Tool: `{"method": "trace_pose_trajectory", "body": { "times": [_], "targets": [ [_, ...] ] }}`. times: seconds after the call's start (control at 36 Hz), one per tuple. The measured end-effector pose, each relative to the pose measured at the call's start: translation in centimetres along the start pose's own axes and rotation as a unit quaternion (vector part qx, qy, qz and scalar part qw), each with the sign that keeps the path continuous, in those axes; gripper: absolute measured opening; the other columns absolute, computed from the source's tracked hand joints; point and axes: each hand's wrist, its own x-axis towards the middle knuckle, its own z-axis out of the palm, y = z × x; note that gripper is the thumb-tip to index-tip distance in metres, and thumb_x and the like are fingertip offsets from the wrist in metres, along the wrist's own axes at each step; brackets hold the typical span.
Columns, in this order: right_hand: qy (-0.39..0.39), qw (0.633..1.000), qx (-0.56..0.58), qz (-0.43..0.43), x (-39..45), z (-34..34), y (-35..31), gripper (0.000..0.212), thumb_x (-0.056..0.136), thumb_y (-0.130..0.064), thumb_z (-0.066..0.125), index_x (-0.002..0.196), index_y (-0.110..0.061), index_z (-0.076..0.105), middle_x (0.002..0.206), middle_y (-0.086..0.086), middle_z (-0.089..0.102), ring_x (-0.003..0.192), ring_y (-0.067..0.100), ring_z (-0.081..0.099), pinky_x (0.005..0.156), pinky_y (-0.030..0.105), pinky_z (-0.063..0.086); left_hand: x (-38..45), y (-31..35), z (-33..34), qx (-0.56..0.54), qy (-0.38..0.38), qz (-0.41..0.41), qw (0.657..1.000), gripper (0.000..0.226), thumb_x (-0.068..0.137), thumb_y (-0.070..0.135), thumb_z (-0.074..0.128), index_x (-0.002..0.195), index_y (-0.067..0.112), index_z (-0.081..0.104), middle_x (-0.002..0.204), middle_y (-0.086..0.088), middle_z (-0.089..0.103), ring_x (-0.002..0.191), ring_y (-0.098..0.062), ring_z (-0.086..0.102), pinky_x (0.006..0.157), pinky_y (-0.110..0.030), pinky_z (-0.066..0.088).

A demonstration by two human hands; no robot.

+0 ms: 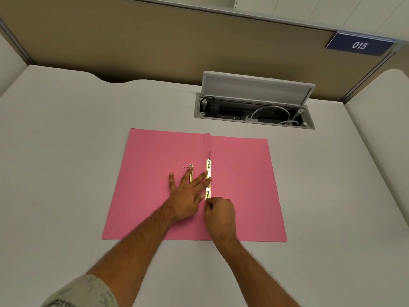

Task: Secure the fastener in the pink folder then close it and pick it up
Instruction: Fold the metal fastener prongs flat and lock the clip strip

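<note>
Head view showed the pink folder (239,191) lying open and flat on the white table (66,151), its spine fold running away from the person. A brass fastener bar (208,173) lay along the right side of that fold, with a thin metal prong (209,155) rising from its far end. A second brass strip (191,173) lay on the left leaf, partly covered. The left hand (188,193) rested palm down with fingers spread wide, holding nothing; its fingertips touched the fastener bar near the middle. The right hand (220,214) was curled narrow at the near end of the bar, thumb and forefinger pinched together just below it; what they gripped could not be told. An open cable tray (254,111) sat well beyond the folder.
</note>
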Motion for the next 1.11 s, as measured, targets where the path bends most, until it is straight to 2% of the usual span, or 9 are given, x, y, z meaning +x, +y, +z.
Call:
{"method": "trace_pose_trajectory", "body": {
  "times": [0.06,0.33,0.53,0.61,0.69,0.75,0.81,0.94,1.11],
  "targets": [
    [0.004,1.0,-0.029,-0.01,-0.2,0.2,0.3,0.036,0.104,-0.014,0.041,0.104,-0.006,0.076,0.098,0.013,0.075,0.091,0.032,0.062,0.08,0.039,0.049,0.0,0.0,0.0,0.001,0.0,0.0,1.0,0.057,0.107,0.038,0.029,0.158,0.047,0.006,0.157,0.032,-0.016,0.154,-0.021,-0.022,0.108,-0.072,-0.021],
    [0.026,1.0,0.004,0.009,0.1,-0.5,1.0,0.033,0.096,-0.01,0.05,0.111,-0.01,0.079,0.103,0.009,0.079,0.095,0.03,0.066,0.087,0.037,0.056,0.0,0.0,0.2,0.005,0.004,-0.003,1.0,0.058,0.106,0.038,0.029,0.158,0.047,0.005,0.155,0.033,-0.018,0.154,-0.02,-0.021,0.108,-0.073,-0.019],
    [0.018,0.995,0.088,0.036,0.7,-1.4,1.2,0.025,0.091,-0.012,0.06,0.107,-0.01,0.08,0.101,0.005,0.08,0.088,0.021,0.072,0.086,0.029,0.057,-0.1,0.0,0.2,0.0,0.008,0.0,1.0,0.058,0.106,0.038,0.029,0.158,0.047,0.005,0.157,0.032,-0.017,0.154,-0.022,-0.021,0.109,-0.073,-0.021],
    [0.02,0.993,0.116,0.014,1.6,-1.8,1.4,0.025,0.09,-0.009,0.063,0.109,-0.01,0.079,0.1,0.006,0.08,0.086,0.019,0.071,0.089,0.034,0.058,-0.1,0.1,0.1,-0.005,0.009,-0.001,1.0,0.058,0.107,0.037,0.03,0.158,0.046,0.005,0.157,0.032,-0.017,0.154,-0.022,-0.021,0.109,-0.073,-0.02],
    [-0.03,0.992,0.121,-0.038,3.0,-2.4,1.5,0.042,0.086,-0.009,0.072,0.128,-0.015,0.071,0.117,0.011,0.073,0.105,0.023,0.067,0.1,0.038,0.054,-0.1,0.1,0.0,-0.015,0.008,-0.001,1.0,0.06,0.106,0.036,0.033,0.158,0.046,0.005,0.16,0.031,-0.015,0.154,-0.021,-0.021,0.11,-0.073,-0.02],
    [-0.075,0.992,0.085,-0.064,4.2,-2.9,1.9,0.062,0.079,-0.016,0.082,0.138,-0.022,0.063,0.14,0.011,0.057,0.129,0.028,0.052,0.112,0.039,0.044,-0.1,0.1,0.0,-0.025,0.009,-0.007,1.0,0.064,0.105,0.035,0.036,0.159,0.044,0.004,0.164,0.028,-0.01,0.154,-0.02,-0.022,0.111,-0.072,-0.02],
    [-0.113,0.989,0.055,-0.073,5.1,-3.5,2.5,0.082,0.072,-0.024,0.089,0.146,-0.028,0.054,0.157,0.009,0.039,0.142,0.031,0.035,0.118,0.041,0.035,-0.1,0.0,0.0,-0.034,0.012,-0.013,0.999,0.067,0.104,0.034,0.038,0.159,0.042,0.0,0.165,0.027,-0.007,0.154,-0.019,-0.021,0.111,-0.07,-0.022],
    [-0.17,0.981,-0.006,-0.09,6.3,-4.5,3.8,0.118,0.063,-0.04,0.095,0.159,-0.035,0.026,0.169,0.001,0.014,0.151,0.029,0.014,0.121,0.049,0.027,-0.1,-0.1,0.3,-0.031,0.029,-0.012,0.999,0.068,0.104,0.034,0.039,0.159,0.042,-0.001,0.166,0.026,-0.005,0.154,-0.017,-0.02,0.107,-0.064,-0.027],
    [-0.167,0.972,-0.09,-0.141,6.2,-4.1,4.4,0.133,0.06,-0.041,0.095,0.162,-0.037,0.01,0.171,0.002,0.005,0.15,0.031,0.011,0.121,0.047,0.027,0.0,-0.2,0.5,-0.027,0.034,-0.019,0.999,0.067,0.104,0.039,0.04,0.159,0.042,0.002,0.168,0.016,-0.012,0.154,-0.014,-0.019,0.112,-0.065,-0.021]
  ]
}}
